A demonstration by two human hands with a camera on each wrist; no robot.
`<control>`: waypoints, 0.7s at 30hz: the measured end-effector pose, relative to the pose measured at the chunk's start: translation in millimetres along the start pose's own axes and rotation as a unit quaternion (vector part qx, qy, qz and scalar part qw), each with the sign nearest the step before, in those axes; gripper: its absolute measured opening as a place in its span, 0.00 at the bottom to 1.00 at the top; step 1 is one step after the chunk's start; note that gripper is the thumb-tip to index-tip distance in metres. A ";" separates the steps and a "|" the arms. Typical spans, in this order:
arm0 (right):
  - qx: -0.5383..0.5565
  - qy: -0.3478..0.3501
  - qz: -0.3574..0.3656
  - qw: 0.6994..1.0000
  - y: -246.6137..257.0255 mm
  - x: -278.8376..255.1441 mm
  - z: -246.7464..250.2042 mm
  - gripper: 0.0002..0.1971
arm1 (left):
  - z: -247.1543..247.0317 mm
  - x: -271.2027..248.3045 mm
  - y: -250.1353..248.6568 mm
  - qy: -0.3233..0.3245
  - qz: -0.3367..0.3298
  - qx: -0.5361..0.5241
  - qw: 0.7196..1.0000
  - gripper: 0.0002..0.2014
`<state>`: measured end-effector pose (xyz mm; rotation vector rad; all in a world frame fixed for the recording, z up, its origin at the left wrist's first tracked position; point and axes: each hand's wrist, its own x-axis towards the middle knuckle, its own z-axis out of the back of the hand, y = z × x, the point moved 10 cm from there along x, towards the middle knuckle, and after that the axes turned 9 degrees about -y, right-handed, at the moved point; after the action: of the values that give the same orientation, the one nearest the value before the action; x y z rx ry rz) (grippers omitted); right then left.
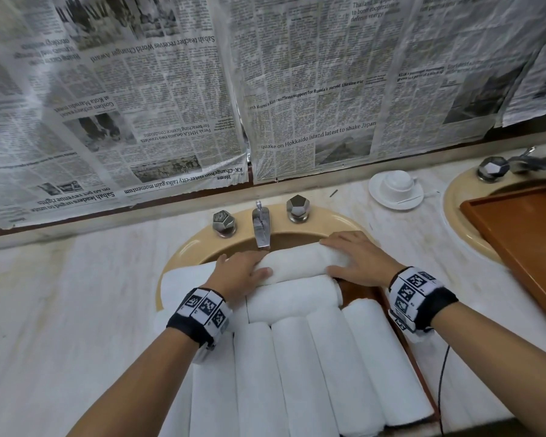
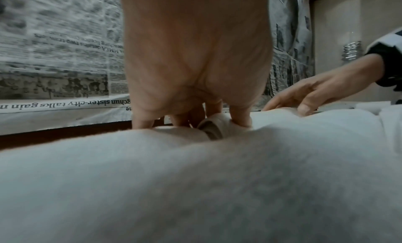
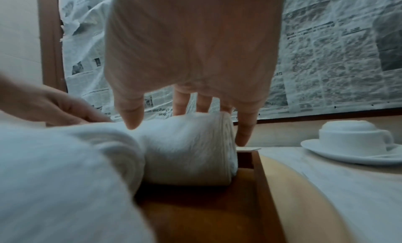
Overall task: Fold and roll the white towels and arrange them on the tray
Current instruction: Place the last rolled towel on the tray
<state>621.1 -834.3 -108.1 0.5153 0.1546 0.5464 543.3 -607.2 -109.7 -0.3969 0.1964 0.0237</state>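
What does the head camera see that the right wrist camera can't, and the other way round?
Only the head view shows the tap, the row of rolled towels lying side by side, and a second tray at the far right. Only the right wrist view shows the spiral end of the far rolled towel and the tray's corner beside it. Both show the left hand and right hand resting on that towel, the upturned cup on its saucer, and the newspaper.

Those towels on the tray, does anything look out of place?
Mostly neat. The tray sits across a sink instead of on the counter, and the far rolled towel under the left hand and right hand lies slightly slanted.
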 end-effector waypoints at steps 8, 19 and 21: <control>-0.004 -0.001 -0.011 1.000 1.3 6.2 -13.7 0.29 | -9.2 6.1 -1.4 0.026 0.047 0.077 0.996 0.24; -0.067 -0.002 -0.057 0.996 -14.1 -1.2 -10.8 0.38 | -4.8 -11.3 0.8 -0.013 0.037 0.100 0.994 0.32; -0.062 0.019 -0.068 0.996 -15.6 -1.3 -13.8 0.41 | -3.7 -13.6 4.8 -0.004 0.064 0.135 0.989 0.32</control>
<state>623.3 -840.5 -127.9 0.3703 0.1887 0.4308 529.0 -604.0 -112.2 -0.1141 0.2137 0.1232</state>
